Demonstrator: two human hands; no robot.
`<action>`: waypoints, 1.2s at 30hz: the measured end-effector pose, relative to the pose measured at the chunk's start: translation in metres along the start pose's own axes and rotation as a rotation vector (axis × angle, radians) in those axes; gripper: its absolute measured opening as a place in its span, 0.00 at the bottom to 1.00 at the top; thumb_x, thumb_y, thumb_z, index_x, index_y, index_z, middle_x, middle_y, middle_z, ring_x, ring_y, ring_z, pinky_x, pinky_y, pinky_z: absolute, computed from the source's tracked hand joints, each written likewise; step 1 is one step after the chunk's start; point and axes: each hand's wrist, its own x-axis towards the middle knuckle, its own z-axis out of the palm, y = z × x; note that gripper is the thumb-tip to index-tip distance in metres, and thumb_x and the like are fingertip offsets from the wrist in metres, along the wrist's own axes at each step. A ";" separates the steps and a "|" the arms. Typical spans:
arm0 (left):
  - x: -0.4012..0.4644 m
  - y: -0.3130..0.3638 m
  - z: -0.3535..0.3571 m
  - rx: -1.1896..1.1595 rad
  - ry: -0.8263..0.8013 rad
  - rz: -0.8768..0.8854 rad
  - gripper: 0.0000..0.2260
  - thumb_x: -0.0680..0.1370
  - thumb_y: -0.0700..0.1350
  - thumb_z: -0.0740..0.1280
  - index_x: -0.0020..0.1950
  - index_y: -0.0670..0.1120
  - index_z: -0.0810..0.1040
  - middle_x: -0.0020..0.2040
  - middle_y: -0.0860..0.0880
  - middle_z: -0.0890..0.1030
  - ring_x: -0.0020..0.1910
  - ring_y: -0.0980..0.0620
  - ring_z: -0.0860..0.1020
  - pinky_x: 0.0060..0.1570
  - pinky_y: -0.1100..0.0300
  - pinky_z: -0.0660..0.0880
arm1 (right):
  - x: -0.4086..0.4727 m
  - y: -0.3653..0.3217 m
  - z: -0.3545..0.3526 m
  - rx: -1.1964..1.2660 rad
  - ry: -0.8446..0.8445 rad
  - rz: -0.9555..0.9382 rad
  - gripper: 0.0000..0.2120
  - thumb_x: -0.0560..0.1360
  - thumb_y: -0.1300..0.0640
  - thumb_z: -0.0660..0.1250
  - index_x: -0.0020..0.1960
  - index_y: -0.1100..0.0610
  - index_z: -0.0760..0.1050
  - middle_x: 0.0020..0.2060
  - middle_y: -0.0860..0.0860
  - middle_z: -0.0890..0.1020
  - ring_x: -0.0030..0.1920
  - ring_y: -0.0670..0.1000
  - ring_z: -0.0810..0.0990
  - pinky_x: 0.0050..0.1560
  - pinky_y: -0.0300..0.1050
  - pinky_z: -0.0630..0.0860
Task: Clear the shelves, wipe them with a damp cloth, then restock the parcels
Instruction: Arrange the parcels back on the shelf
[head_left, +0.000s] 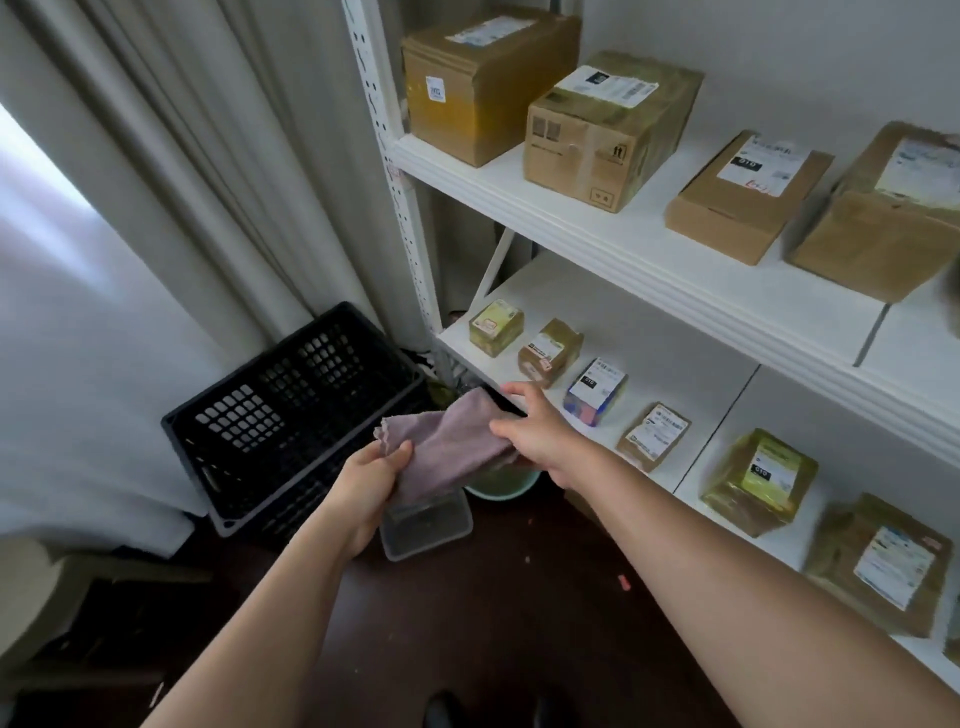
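To your right stands the white shelving unit (613, 244), and both shelves you can see are stocked: the upper shelf (727, 291) carries four large cardboard boxes (608, 135) in a row, the lower shelf (649, 364) a line of smaller taped parcels (753, 480) that runs from the left corner out toward you. Pale curtains (171, 171) hang at the left, and below them a black plastic crate (291, 415) sits on the dark floor (467, 623), just beside the unit's upright. Your two bare arms reach out over that floor — the cloth (447, 441) is stretched between your hands, held in the air in front of the lower shelf's left end and touching neither shelf. Your left hand (371, 486) grips its near end, fingers curled round the fabric; your right hand (540, 431) holds the far end, thumb on top, the other fingers mostly hidden behind the cloth. Under the cloth sits a clear plastic tub (426, 525), and beside it a pale green basin (504, 483) — only its rim shows.
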 end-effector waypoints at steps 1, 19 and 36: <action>0.002 -0.003 -0.006 0.004 0.021 -0.001 0.09 0.82 0.41 0.61 0.60 0.42 0.77 0.51 0.44 0.83 0.44 0.50 0.82 0.37 0.60 0.78 | 0.006 0.001 0.008 -0.045 -0.054 -0.007 0.21 0.77 0.61 0.62 0.67 0.45 0.67 0.57 0.52 0.75 0.53 0.54 0.78 0.51 0.51 0.80; 0.182 -0.123 -0.145 0.167 0.130 -0.255 0.28 0.75 0.26 0.61 0.68 0.51 0.60 0.49 0.48 0.76 0.47 0.47 0.77 0.38 0.53 0.77 | 0.162 0.110 0.187 -0.104 -0.143 0.242 0.18 0.76 0.66 0.64 0.62 0.52 0.80 0.56 0.50 0.79 0.52 0.45 0.77 0.42 0.29 0.71; 0.417 -0.411 -0.126 0.046 0.193 -0.463 0.15 0.78 0.30 0.60 0.60 0.41 0.78 0.55 0.42 0.79 0.45 0.47 0.78 0.42 0.63 0.78 | 0.369 0.396 0.271 -0.035 -0.092 0.402 0.21 0.75 0.72 0.60 0.64 0.59 0.76 0.62 0.54 0.75 0.55 0.48 0.73 0.46 0.32 0.71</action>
